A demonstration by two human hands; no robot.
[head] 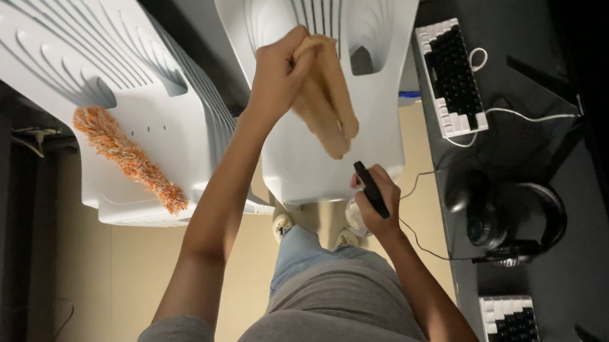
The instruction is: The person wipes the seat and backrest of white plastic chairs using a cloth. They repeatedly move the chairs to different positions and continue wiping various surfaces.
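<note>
Left hand (278, 70) is gripping a soft, light tan cloth (327, 102) by its bunched top; right hand (376, 202) is closing around a rigid black mouse (371, 189).

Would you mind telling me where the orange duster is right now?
In the head view, the orange duster lies on the seat of the left white chair, left of the person's left hand.

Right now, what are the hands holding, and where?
The left hand pinches a tan cloth by its top edge. The right hand wraps a black computer mouse around its middle.
</note>
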